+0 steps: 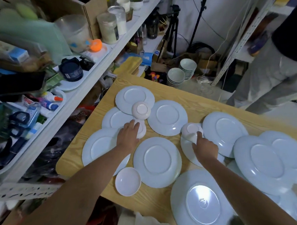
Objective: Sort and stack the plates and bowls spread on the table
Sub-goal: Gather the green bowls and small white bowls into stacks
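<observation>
White metal shelf (87,84) runs along the left, crammed with jars, glue bottles and scissors. Wood-grain table (205,105) with a rounded corner carries glossy pale blue round plates (157,161), many of them overlapping.

At left-centre, the left hand (128,136) lies over the left bowl (141,131). This bowl is white and upturned, sitting where three plates meet. The fingers curl over its top, grasping it. Just beyond, the far bowl (141,110) is also upturned with its foot ring up, resting on the edge of the far-left plate and touching the left bowl. The near bowl (128,181) is shallow and upright, near the table's near edge, between two plates.

Right of centre, the right hand (205,147) grips the right bowl (191,131), which is upturned and tilted on a plate. The fingers are clenched on its near side. I cannot tell whether it is lifted clear of the plate. The forearm hides part of that plate.

On the floor beyond the table are two bowl stacks (176,77) and a tripod (172,26). A person (277,68) stands at far right.
</observation>
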`<state>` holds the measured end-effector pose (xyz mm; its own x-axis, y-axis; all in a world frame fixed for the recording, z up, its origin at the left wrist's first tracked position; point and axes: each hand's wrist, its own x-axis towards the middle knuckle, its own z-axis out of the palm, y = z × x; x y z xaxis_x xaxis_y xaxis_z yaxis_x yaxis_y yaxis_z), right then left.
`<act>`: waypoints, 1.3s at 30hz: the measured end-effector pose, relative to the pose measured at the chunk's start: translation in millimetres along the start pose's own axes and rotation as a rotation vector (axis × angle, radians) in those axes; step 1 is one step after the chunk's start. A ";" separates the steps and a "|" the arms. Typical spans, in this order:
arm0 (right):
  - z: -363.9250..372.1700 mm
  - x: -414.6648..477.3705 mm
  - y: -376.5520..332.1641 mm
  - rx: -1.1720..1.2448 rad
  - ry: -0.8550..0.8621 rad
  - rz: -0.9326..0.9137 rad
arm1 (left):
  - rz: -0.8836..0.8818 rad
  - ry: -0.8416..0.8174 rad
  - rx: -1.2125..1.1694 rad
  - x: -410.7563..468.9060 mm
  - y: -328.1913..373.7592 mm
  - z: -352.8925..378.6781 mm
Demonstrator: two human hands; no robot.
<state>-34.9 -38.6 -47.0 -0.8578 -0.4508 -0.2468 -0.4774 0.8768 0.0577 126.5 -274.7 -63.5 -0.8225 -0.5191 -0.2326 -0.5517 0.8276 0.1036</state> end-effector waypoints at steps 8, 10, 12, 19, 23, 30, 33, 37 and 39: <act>2.1 30.9 -4.0 -0.051 -0.113 -0.114 | 0.059 -0.065 0.157 19.8 9.7 11.2; 6.9 36.1 -4.1 -0.082 -0.130 -0.110 | 0.079 0.016 0.218 19.3 10.9 9.9; 9.7 39.2 -3.2 -0.109 -0.119 -0.115 | 0.098 0.021 0.278 19.4 10.0 11.1; 14.1 40.8 -7.0 -0.211 -0.055 -0.228 | 0.253 0.054 0.478 27.8 0.9 19.1; 27.9 47.0 -6.9 -0.253 -0.004 -0.307 | 0.335 0.145 0.554 23.9 -0.8 17.5; 3.4 34.7 -10.4 -0.187 -0.062 -0.105 | 0.358 0.070 0.533 19.8 -8.1 24.3; 0.5 31.1 -13.9 -0.290 -0.082 -0.136 | 0.356 0.067 0.538 18.2 -7.1 23.3; 3.1 30.6 -15.7 -0.408 -0.082 -0.204 | 0.394 0.170 0.591 16.0 -8.3 23.1; 3.0 29.1 -18.5 -0.460 -0.109 -0.254 | 0.404 0.233 0.606 15.5 -8.8 22.6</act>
<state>-50.5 -67.4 -58.1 -0.6911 -0.5979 -0.4060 -0.7227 0.5670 0.3952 121.7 -285.2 -89.9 -0.9892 -0.1270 -0.0728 -0.0841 0.9003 -0.4271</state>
